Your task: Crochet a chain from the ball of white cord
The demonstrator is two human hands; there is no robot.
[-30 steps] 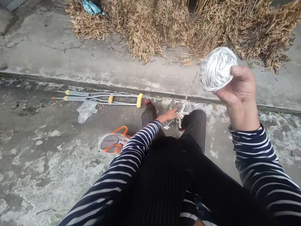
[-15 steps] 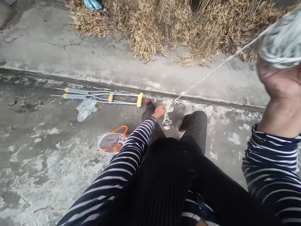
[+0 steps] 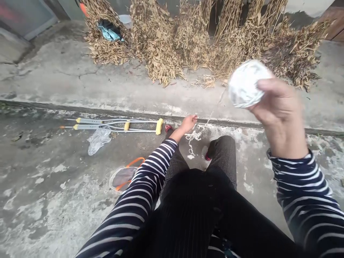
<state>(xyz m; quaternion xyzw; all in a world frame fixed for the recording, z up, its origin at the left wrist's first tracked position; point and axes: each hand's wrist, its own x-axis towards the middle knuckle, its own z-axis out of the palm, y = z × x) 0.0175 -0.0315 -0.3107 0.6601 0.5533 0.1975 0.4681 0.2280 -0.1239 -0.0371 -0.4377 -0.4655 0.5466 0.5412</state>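
Note:
My right hand (image 3: 276, 111) is raised at the right and wraps around a white ball of string (image 3: 245, 84). A thin strand runs from the ball down to a loose tangle of white string (image 3: 192, 138) on the concrete between my feet. My left hand (image 3: 189, 123) reaches far forward and low, right at that tangle; its fingers are together, pinching the string near the top of the tangle. Both arms wear dark sleeves with white stripes. My legs in dark trousers stretch forward below.
A pair of metal crutches (image 3: 113, 125) with yellow pads lies on the ground at the left, beside a clear plastic bag (image 3: 98, 139). An orange-handled bag (image 3: 124, 175) sits by my left leg. Bundles of dry plants (image 3: 193, 39) line the raised concrete step.
My right hand swung the ball out to the far right, pulling the strand taut, and has come back toward the centre. My left hand shifted slightly forward by the tangle. The view tilted up.

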